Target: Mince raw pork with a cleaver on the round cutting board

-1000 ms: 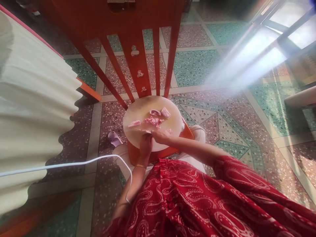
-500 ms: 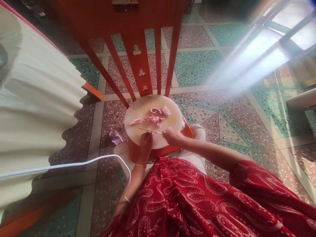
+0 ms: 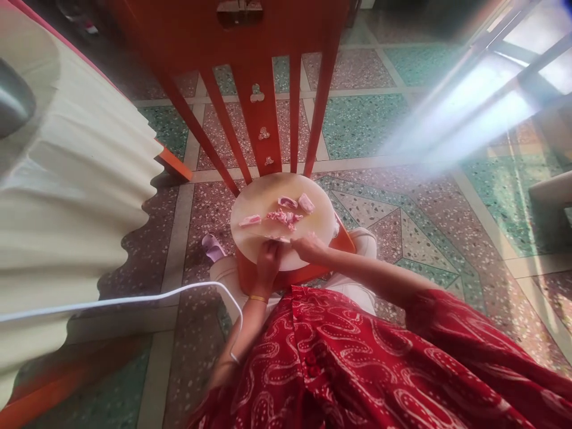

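A round, pale cutting board (image 3: 250, 196) lies on the seat of a reddish-orange wooden chair. At its near edge my right hand (image 3: 310, 248) is closed around a knife (image 3: 277, 239), whose thin blade points left across the board. My left hand (image 3: 269, 257) is closed just below the blade, its fingertips pinching a small piece of meat that is mostly hidden. Beyond the blade sits a heap of small chopped meat (image 3: 285, 218). Larger chunks lie about it: a pale one (image 3: 306, 203), a darker-centred one (image 3: 287, 202) and a long strip (image 3: 250, 221) at the left.
The slatted chair back (image 3: 263, 113) rises behind the board. A cloth-covered table (image 3: 89, 179) stands at the left. A white cable (image 3: 170, 292) runs across to my left forearm. One lilac slipper (image 3: 213, 247) rests on the patterned floor by the chair.
My right hand has shifted slightly left on the board, closer to my left hand, and less of the knife blade shows. The whole view has shifted a little. The meat chunks keep their places.
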{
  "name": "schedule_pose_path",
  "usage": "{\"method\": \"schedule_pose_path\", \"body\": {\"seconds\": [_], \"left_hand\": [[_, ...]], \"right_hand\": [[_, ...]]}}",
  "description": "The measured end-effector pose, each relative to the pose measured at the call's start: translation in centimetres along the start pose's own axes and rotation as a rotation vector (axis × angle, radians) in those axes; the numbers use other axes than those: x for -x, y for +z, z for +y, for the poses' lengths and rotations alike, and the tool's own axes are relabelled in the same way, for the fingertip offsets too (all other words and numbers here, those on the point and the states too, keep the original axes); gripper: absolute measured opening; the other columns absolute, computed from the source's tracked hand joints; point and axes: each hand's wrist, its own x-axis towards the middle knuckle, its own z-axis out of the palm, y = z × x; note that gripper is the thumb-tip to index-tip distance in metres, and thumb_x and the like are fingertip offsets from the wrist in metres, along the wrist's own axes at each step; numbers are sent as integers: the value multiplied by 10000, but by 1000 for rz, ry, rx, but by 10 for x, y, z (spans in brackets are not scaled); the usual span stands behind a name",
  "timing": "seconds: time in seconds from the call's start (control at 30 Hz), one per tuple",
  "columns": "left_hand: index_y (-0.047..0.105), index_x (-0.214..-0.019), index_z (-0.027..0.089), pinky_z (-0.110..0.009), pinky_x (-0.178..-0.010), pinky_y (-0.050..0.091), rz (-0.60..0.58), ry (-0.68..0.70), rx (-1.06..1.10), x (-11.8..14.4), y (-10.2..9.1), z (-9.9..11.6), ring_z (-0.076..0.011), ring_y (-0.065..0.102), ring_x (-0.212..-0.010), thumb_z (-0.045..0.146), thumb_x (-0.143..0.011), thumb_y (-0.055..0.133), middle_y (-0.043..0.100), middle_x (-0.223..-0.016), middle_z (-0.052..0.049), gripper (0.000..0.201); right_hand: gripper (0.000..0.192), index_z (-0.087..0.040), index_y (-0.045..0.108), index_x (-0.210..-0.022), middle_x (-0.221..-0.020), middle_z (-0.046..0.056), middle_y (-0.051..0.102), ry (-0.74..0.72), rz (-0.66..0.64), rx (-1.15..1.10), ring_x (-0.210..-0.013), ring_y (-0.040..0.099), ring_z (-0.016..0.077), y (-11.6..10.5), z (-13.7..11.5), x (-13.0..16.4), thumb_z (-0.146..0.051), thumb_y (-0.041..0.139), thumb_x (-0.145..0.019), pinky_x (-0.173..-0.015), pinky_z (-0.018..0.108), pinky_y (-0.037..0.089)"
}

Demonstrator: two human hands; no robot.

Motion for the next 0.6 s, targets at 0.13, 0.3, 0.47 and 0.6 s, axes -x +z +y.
{"method": "schedule_pose_path", "body": {"seconds": [0.13,0.3,0.47,0.6], "left_hand": [[613,-1017,177,-380,-868,464,53,-41,61,2,-6,6,-212,557,-952,239,-886,466,615,-1006,-89,206],[628,-934,175,-388,-825,471,35,-47,5,2,-1,2,-216,575,-889,209,-876,461,642,-930,-82,181],[633,-891,180,-398,-823,463,-19,-18,-45,0,5,-6,-230,581,-872,175,-852,462,646,-893,-93,176],[633,-888,166,-403,-816,466,-34,1,-64,-2,3,-6,-238,584,-865,161,-847,453,645,-881,-106,184]], "right_hand": [[285,-157,566,-1087,-949,130,641,15,85,89,-835,616,207,7,23,26,-111,399,-860,-686,290,469],[253,-137,587,-1056,-943,157,648,-82,104,114,-885,610,233,15,15,19,-138,449,-845,-810,356,442],[285,-180,552,-1114,-966,121,663,-41,62,5,-868,629,230,8,-17,-20,-175,398,-875,-713,325,475],[261,-156,571,-1066,-978,127,661,-108,74,-3,-869,631,228,0,-21,-28,-185,385,-886,-687,304,478]]}}
